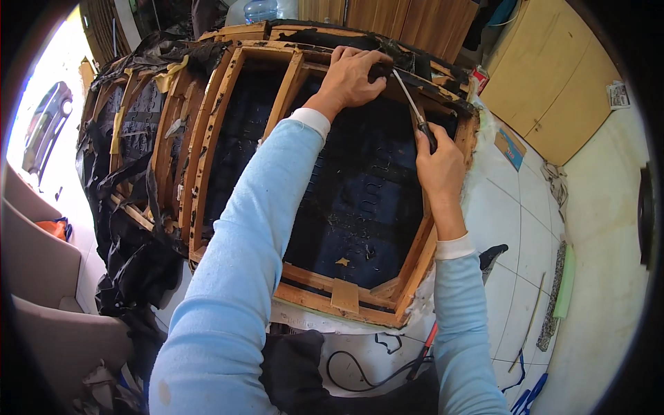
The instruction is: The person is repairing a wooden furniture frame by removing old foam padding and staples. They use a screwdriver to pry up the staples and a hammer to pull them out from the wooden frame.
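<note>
An upturned wooden furniture frame (205, 149), likely a sofa or armchair, lies in front of me with its slats and rails bare. Black fabric with zigzag springs (360, 200) shows inside the opening. My left hand (349, 77) is at the far rail, its fingers curled over a dark lump that I cannot make out. In my right hand (441, 162), near the right far corner, is a screwdriver (411, 100) with a black handle and a long metal shaft. Its tip points at the far rail, close beside the fingers of my left hand.
Torn black fabric (124, 270) hangs off the frame's left side. Grey-brown upholstered pieces (41, 270) stand at left. A cable (360, 380) and a red-handled tool (427, 346) lie near my legs. At right are a wooden cabinet (553, 76), a green strip (565, 283) and blue straps (531, 395).
</note>
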A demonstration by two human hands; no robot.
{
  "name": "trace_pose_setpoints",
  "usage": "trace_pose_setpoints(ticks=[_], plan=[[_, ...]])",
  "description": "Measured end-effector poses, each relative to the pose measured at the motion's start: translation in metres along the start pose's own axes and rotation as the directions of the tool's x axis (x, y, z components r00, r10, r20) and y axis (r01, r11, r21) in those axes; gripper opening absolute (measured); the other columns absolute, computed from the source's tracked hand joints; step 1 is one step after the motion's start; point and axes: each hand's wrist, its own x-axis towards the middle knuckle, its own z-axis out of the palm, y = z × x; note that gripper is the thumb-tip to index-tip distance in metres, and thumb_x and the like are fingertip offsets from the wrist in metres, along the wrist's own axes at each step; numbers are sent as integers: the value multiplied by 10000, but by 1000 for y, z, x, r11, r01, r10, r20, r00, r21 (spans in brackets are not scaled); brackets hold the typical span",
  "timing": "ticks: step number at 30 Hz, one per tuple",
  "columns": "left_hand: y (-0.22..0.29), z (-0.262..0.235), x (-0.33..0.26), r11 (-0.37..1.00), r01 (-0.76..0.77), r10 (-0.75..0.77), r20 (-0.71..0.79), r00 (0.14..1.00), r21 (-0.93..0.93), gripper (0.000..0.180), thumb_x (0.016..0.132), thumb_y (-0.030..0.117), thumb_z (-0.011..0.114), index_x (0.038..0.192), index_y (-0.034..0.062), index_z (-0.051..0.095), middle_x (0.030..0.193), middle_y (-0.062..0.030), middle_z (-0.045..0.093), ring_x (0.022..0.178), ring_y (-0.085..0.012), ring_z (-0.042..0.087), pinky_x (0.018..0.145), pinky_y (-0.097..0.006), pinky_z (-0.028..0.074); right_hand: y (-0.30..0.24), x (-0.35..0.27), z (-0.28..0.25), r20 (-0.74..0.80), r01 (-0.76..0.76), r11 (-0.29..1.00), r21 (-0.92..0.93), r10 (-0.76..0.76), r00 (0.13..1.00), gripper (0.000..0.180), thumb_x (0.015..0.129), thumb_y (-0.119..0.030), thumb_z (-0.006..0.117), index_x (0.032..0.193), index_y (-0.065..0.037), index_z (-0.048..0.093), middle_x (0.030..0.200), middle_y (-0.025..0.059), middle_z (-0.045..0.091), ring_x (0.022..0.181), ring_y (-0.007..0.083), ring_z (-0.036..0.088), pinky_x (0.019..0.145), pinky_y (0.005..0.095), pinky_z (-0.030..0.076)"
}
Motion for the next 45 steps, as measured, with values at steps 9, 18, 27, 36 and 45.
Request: trace_pose_setpoints(ticks=[9, 18, 27, 36, 45], plan=[[2, -3, -1, 999, -41, 41, 9, 999, 27, 453, 925, 391, 728, 1359, 260, 749, 1312, -74, 771, 1316, -315, 622, 1232, -469, 325, -1, 8, -3, 17, 15, 1000, 8, -15, 1000, 280, 1048, -347, 684, 1235, -155, 764, 1066, 194, 792, 1017, 447, 751, 861, 539, 587], [2, -2, -1, 998, -42, 42, 3, 999, 47, 450, 919, 398, 733, 1357, 294, 746, 1301, -78, 771, 1311, -323, 623, 1217, -486, 334, -3, 8, 3, -68, 113, 993, -18, -114, 991, 273, 1032, -324, 708, 1172, -101, 783, 956, 231, 785, 935, 459, 757, 814, 529, 587], [12, -8, 4, 980, -42, 23, 97, 995, 193, 513, 907, 429, 743, 1403, 304, 703, 1231, -106, 743, 1272, -359, 614, 1169, -517, 371, 36, 73, -33, 341, 93, 973, 213, -163, 926, 386, 1114, -348, 609, 1171, -1, 768, 773, 146, 706, 720, 273, 689, 683, 400, 509], [25, -11, 21, 966, 55, -116, 229, 966, 254, 551, 857, 458, 731, 1381, 291, 696, 1233, -117, 747, 1255, -377, 629, 1135, -563, 382, 33, 67, -30, 717, -587, 709, 391, 165, 677, 455, 1141, -442, 528, 1137, -17, 691, 748, 102, 638, 659, 244, 618, 652, 429, 483], [9, 0, 17, 991, 45, -68, 188, 980, 123, 559, 830, 465, 736, 1364, 304, 715, 1285, -150, 737, 1285, -412, 610, 1184, -580, 297, 27, 37, -4, 55, 225, 974, 24, -226, 973, 298, 1076, -366, 671, 1093, -68, 683, 966, 194, 775, 949, 455, 747, 805, 531, 572]])
